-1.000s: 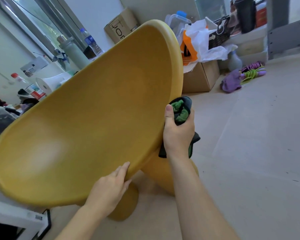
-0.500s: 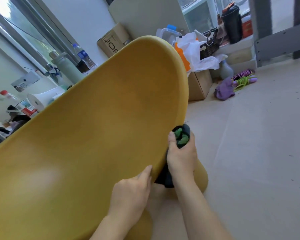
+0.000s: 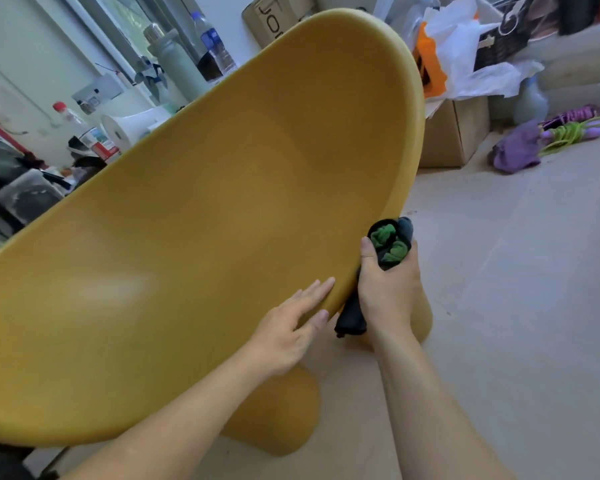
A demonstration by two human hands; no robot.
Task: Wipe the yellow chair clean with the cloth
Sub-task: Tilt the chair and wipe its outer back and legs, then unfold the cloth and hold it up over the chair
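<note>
The yellow chair [image 3: 222,220] is tipped up, its broad smooth seat surface filling the left and middle of the head view, with rounded yellow legs below it near the floor. My left hand [image 3: 291,327] lies flat with straight fingers on the seat's lower right rim. My right hand [image 3: 387,289] grips a bunched dark cloth with green folds [image 3: 390,244] against the outer edge of that rim, just right of my left hand. A dark end of the cloth hangs down below my right palm.
Cardboard boxes [image 3: 454,133] with white plastic bags stand behind the chair at the right. A purple cloth and brushes [image 3: 534,143] lie on the pale floor [image 3: 516,289]. Bottles [image 3: 174,60], a paper roll and clutter line the windowsill at the left.
My right hand with the cloth has slid down the chair's right rim and back up a little. My left hand moved right along the lower rim and now lies flat.
</note>
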